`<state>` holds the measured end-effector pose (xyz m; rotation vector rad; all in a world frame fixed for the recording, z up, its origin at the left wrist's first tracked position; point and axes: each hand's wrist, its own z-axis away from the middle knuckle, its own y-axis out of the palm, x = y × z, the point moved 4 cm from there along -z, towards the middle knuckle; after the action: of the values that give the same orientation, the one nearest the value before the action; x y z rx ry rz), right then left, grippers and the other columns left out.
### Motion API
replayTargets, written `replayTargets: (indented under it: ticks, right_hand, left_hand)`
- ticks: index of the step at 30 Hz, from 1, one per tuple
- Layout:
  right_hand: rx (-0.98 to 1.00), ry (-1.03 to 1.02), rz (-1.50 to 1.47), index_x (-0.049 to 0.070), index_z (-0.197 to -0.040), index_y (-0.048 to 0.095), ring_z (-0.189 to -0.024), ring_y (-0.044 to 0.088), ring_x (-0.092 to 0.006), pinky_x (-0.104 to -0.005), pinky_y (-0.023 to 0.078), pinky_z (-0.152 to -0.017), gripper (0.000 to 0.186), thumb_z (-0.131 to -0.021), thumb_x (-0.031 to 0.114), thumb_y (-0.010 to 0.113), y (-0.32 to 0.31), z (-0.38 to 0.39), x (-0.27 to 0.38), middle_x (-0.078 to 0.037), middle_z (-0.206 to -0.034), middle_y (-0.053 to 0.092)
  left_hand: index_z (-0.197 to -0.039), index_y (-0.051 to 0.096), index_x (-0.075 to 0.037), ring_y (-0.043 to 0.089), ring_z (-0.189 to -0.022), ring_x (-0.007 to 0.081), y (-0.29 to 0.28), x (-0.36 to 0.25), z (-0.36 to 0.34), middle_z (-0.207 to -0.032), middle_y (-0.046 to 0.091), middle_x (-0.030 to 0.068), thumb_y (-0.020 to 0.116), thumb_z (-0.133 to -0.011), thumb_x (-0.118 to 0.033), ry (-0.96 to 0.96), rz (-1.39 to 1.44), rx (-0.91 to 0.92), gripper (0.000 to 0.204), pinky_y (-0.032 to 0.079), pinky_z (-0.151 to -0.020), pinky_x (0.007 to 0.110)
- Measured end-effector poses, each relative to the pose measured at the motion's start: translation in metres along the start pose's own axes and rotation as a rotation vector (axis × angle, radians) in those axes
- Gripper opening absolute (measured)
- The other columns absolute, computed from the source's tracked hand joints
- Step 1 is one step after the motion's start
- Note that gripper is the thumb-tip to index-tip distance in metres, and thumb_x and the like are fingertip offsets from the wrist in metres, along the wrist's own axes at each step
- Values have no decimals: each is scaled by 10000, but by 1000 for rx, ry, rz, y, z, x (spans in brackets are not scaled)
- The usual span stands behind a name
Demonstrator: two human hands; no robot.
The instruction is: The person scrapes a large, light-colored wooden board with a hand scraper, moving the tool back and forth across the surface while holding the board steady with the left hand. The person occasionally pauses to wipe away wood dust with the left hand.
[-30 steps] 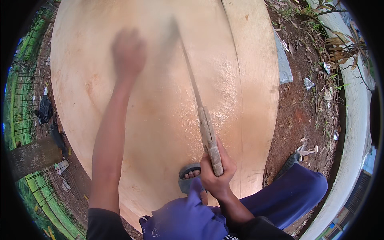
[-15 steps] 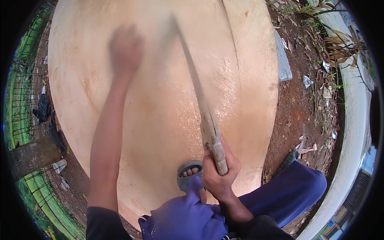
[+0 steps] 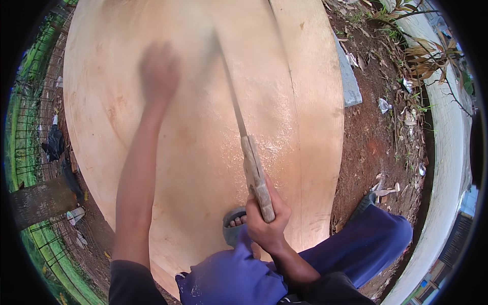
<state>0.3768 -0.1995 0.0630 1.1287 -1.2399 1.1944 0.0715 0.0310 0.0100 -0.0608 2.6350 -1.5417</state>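
Note:
A handsaw with a worn wooden handle is gripped in my right hand, fingers wrapped round the handle. Its narrow blade points away from me over a large pale plywood sheet; the tip fades into a blurred patch. Fine sawdust is scattered on the wood, mostly right of the blade. My left hand rests on the sheet left of the blade, my arm stretched far forward. Blur there hides how its fingers are set.
My sandalled foot stands on the sheet near the saw handle. A long dark line runs along the sheet's right part. Bare soil with litter and a grey slab lies to the right, beside a pale wall. Wire mesh borders the left.
My right hand and the saw have shifted slightly left in the picture, along with the sheet as the view moved. My left hand keeps about the same place.

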Motion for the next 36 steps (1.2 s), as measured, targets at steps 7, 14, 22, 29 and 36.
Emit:
replayTargets:
  ticks: [7,14,22,29,36]
  right_hand:
    - [46,62,93,-43,-1346,613,-553,503,-133,-341,442,-540,477,-881,63,600,65,-185,16,-120,-608,545]
    - [19,-41,128,-108,-1393,548,-603,616,-93,-248,504,-591,574,-830,-33,629,-2,-1,-10,-110,-700,644]
    - [69,71,181,-76,-1307,613,-538,560,-158,-373,470,-531,444,-886,64,615,72,-203,18,-136,-633,595]
    - [17,3,95,-80,-1430,535,-638,579,-44,-231,486,-569,570,-864,-71,598,9,-20,-14,-34,-723,617]
    - [43,97,119,-34,-1370,609,-567,455,-48,-288,390,-487,478,-895,2,577,57,-143,0,2,-628,524]
  left_hand:
    - [-1477,566,-175,327,-1510,354,1,-19,-13,-1603,409,167,511,-1034,-448,-17,30,16,524,201,-1245,514]
    - [-1474,568,-166,334,-1504,361,0,-7,5,-1594,418,175,515,-1033,-442,-3,36,7,523,221,-1235,522]
    - [-1464,577,-159,349,-1491,380,1,-26,-13,-1573,439,188,528,-1030,-436,9,31,0,517,234,-1228,533]
    - [-1458,584,-161,344,-1495,374,2,-3,8,-1579,432,187,529,-1028,-445,-23,41,15,518,236,-1227,534]
    - [-1462,583,-177,339,-1499,365,-3,-22,-5,-1583,429,179,532,-1026,-452,-54,1,60,518,225,-1234,534]
